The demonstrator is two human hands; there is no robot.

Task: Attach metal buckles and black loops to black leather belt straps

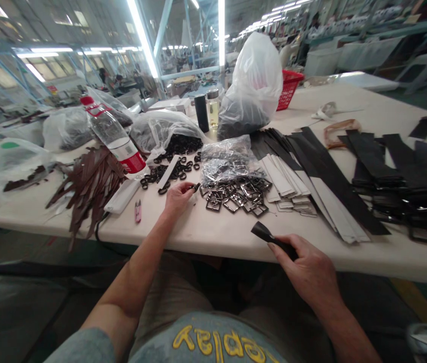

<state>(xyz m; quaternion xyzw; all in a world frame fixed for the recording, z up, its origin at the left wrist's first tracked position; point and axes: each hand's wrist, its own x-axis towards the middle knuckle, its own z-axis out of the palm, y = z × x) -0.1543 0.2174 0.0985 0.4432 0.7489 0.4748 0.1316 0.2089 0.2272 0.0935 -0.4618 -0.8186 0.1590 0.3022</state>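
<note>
My left hand (178, 199) is over the table, its thumb and fingers pinched on a small black loop (196, 187). Just behind it lies a heap of similar black loops (183, 169). Metal buckles (238, 195) are piled to the right of that hand, some inside a clear plastic bag (224, 156). My right hand (307, 264), at the table's front edge, is closed around a black strap (261, 231) that looks folded. The strap's free end points left, and part of it is hidden by the fingers.
Black straps with pale backing (322, 196) lie right of the buckles; finished-looking buckled pieces (379, 161) sit farther right. Brown strips (88, 181), a tilted bottle (117, 136) and pink thread snips (138, 212) are at left. Behind stand a white bag (254, 75) and red basket (289, 89).
</note>
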